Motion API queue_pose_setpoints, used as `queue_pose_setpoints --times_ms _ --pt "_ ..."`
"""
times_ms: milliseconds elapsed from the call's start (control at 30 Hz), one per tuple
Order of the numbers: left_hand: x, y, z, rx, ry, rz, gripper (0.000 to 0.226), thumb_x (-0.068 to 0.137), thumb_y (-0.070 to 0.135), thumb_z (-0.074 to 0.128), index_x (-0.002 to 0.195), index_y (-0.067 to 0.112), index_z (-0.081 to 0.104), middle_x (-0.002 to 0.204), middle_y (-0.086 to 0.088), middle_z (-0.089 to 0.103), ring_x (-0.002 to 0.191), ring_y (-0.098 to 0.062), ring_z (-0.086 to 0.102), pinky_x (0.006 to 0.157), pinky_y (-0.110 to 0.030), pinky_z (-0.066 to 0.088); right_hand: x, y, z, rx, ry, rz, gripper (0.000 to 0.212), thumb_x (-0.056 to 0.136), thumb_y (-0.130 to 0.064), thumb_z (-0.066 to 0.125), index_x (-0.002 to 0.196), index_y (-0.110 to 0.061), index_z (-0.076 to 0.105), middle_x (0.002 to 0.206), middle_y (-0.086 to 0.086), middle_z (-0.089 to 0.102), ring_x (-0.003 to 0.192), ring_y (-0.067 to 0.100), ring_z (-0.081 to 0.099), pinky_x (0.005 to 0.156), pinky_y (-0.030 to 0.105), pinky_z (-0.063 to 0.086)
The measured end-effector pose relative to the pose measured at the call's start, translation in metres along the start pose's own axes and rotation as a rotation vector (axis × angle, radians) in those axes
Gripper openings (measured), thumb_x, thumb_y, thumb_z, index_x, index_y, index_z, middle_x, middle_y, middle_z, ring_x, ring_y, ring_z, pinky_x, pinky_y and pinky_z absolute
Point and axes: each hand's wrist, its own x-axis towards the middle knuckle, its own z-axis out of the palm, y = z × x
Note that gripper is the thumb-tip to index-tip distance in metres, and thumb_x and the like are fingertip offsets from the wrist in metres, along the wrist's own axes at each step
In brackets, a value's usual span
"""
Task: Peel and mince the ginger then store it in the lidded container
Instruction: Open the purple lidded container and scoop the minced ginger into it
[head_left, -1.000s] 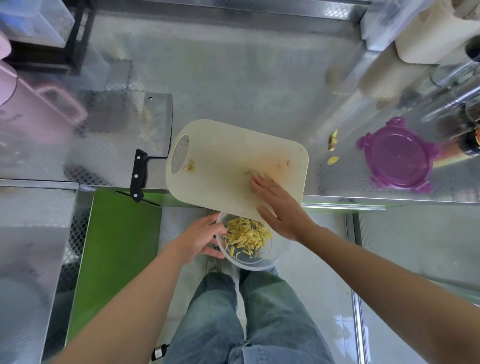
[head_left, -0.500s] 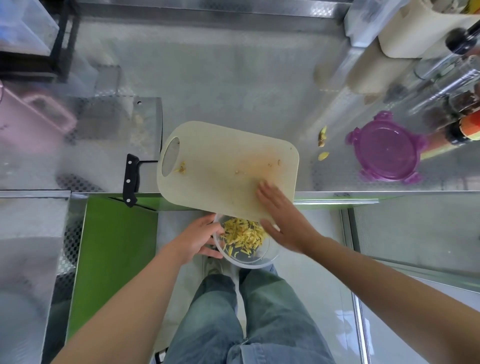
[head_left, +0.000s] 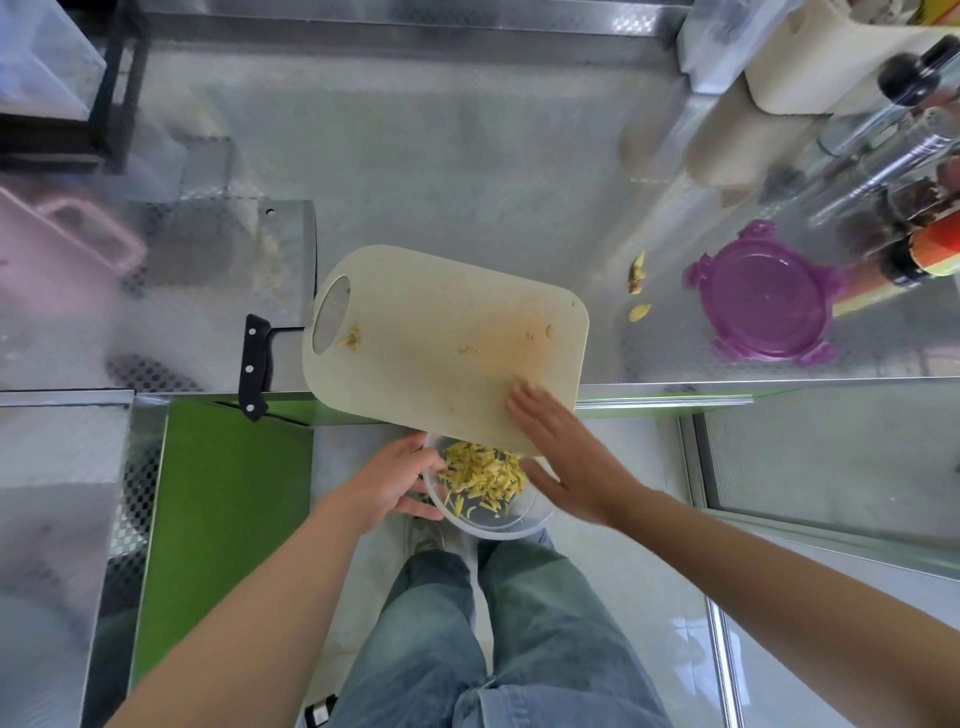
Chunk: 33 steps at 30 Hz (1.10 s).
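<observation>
A clear round container (head_left: 511, 522) holds a heap of yellow minced ginger (head_left: 480, 475) just below the counter edge. My left hand (head_left: 387, 480) grips the container's left rim. A cream cutting board (head_left: 447, 332) juts over the counter edge above the container, with a few ginger bits on it. My right hand (head_left: 566, 454) lies flat with straight fingers at the board's near right corner, over the container. The purple lid (head_left: 761, 299) lies on the counter at the right.
A cleaver (head_left: 283, 270) with a black handle lies left of the board. Two ginger scraps (head_left: 638, 288) sit between board and lid. Bottles and a roll stand at the back right, a pink jug (head_left: 62, 260) at the left.
My right hand has slid down the board from its middle to the near edge, toward the container. The left hand and container have stayed in place.
</observation>
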Motion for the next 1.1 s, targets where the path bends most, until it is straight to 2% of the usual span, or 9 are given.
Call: queue_pose_setpoints --times_ms 200,300,467,600,767,833,933,1000,1100 --pt "0.002 0.001 0.003 0.009 -0.017 -0.007 0.02 0.094 0.009 0.052 0.114 0.01 0.055 0.111 -0.017 0.064 0.09 -0.026 0.069 0.071 -0.04 0.061 -0.017 -0.014 -0.006 0.183 -0.05 -0.195 0.051 0.101 -0.021 0.042 0.149 -0.011 0.031 0.157 0.004 0.027 0.141 0.018 0.031 0.117 0.026 0.023" --pt "0.002 0.003 0.004 0.008 -0.012 -0.003 0.017 0.094 0.009 0.053 0.108 0.016 0.056 0.115 -0.016 0.062 0.093 -0.028 0.068 0.07 -0.04 0.061 0.017 0.004 -0.019 0.137 0.082 -0.022 0.055 0.099 -0.026 0.037 0.151 -0.012 0.026 0.159 0.005 0.022 0.144 0.015 0.024 0.118 0.025 0.016" --pt "0.004 0.001 0.004 0.016 -0.013 -0.008 0.022 0.094 0.009 0.052 0.116 0.01 0.055 0.116 -0.017 0.061 0.094 -0.029 0.069 0.068 -0.038 0.061 0.057 0.035 -0.024 -0.025 0.128 0.263 0.069 0.096 -0.03 0.043 0.152 -0.002 0.015 0.16 0.015 0.011 0.149 0.026 0.008 0.121 0.044 0.011" --pt "0.006 -0.001 0.002 0.01 -0.008 -0.008 0.024 0.093 0.009 0.054 0.117 0.008 0.055 0.118 -0.019 0.06 0.095 -0.03 0.069 0.065 -0.036 0.06 0.026 0.008 -0.011 -0.006 0.047 0.085 0.066 0.097 -0.041 0.03 0.152 -0.007 0.018 0.159 0.011 0.014 0.148 0.022 0.007 0.122 0.041 0.008" --pt "0.009 -0.003 0.0 0.017 -0.021 -0.01 0.028 0.094 0.013 0.054 0.121 0.006 0.054 0.117 -0.021 0.062 0.093 -0.029 0.07 0.066 -0.038 0.059 -0.022 -0.019 0.004 0.147 -0.06 -0.241 0.048 0.097 -0.02 0.046 0.144 -0.01 0.041 0.148 0.007 0.044 0.138 0.02 0.038 0.118 0.039 0.023" --pt "0.01 -0.002 0.0 0.009 -0.016 -0.011 0.029 0.093 0.011 0.055 0.121 0.006 0.054 0.117 -0.02 0.061 0.094 -0.03 0.069 0.065 -0.037 0.059 -0.016 -0.014 -0.001 0.164 0.013 -0.193 0.046 0.097 -0.02 0.044 0.142 -0.012 0.044 0.147 0.005 0.044 0.138 0.017 0.038 0.117 0.039 0.027" --pt "0.01 -0.001 0.001 0.008 -0.02 -0.012 0.027 0.092 0.01 0.055 0.119 0.008 0.054 0.116 -0.019 0.062 0.095 -0.03 0.069 0.064 -0.036 0.059 0.0 0.0 -0.006 0.133 0.113 0.017 0.054 0.099 -0.029 0.038 0.149 -0.011 0.032 0.157 0.004 0.027 0.146 0.014 0.019 0.119 0.041 0.022" --pt "0.01 -0.002 0.002 0.01 -0.017 -0.012 0.029 0.092 0.01 0.055 0.12 0.007 0.054 0.116 -0.02 0.063 0.094 -0.03 0.069 0.063 -0.036 0.059 -0.004 0.0 -0.001 0.084 0.043 -0.056 0.054 0.1 -0.03 0.037 0.149 -0.009 0.031 0.157 0.006 0.025 0.148 0.017 0.015 0.12 0.042 0.018" --pt "0.011 -0.003 0.002 0.005 -0.001 -0.012 0.03 0.093 0.012 0.053 0.123 0.006 0.052 0.112 -0.019 0.064 0.091 -0.028 0.07 0.061 -0.034 0.058 -0.024 -0.011 0.006 0.125 -0.045 -0.266 0.047 0.098 -0.019 0.043 0.143 -0.007 0.044 0.151 0.007 0.04 0.143 0.02 0.031 0.117 0.037 0.027"
